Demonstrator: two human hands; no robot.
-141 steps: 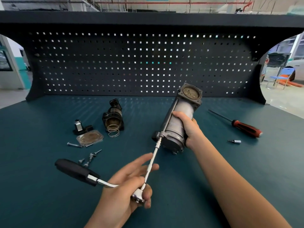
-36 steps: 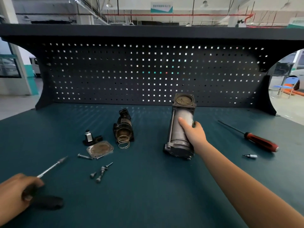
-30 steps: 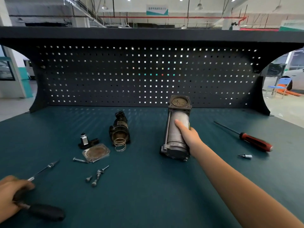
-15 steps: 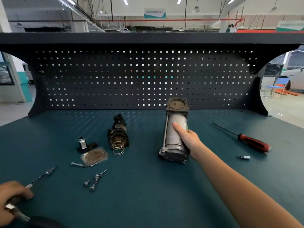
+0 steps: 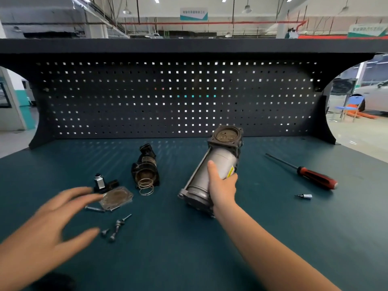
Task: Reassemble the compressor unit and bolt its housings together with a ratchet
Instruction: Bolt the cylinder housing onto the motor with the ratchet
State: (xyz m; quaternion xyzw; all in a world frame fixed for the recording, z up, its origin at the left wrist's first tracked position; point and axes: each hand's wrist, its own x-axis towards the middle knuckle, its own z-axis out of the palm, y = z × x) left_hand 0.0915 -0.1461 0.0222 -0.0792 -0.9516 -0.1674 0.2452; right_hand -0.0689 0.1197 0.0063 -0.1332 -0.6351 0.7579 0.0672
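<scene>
My right hand (image 5: pixel 221 185) grips the grey compressor cylinder (image 5: pixel 212 169), which leans on the bench with its square dark end cap (image 5: pixel 226 136) pointing up and away. My left hand (image 5: pixel 52 219) hovers open and blurred over the left of the bench, fingers spread, fingertips close to the square cover plate (image 5: pixel 116 198). Beside the plate lie a long bolt (image 5: pixel 94 208), several loose screws (image 5: pixel 117 226) and a small black fitting with a silver top (image 5: pixel 102 182). A dark housing (image 5: pixel 146 166) with a coil spring (image 5: pixel 146 185) at its mouth lies left of the cylinder. A dark shape (image 5: pixel 56 281) shows at the bottom left edge.
A red-handled screwdriver (image 5: pixel 315 178) and a small socket bit (image 5: pixel 305 195) lie at the right on the teal bench top (image 5: pixel 189 248). A black pegboard back panel (image 5: pixel 178 97) and shelf close off the rear.
My left hand has let go of the ratchet and moved up and right, open, toward the cover plate. The cylinder in my right hand has tilted rightward.
</scene>
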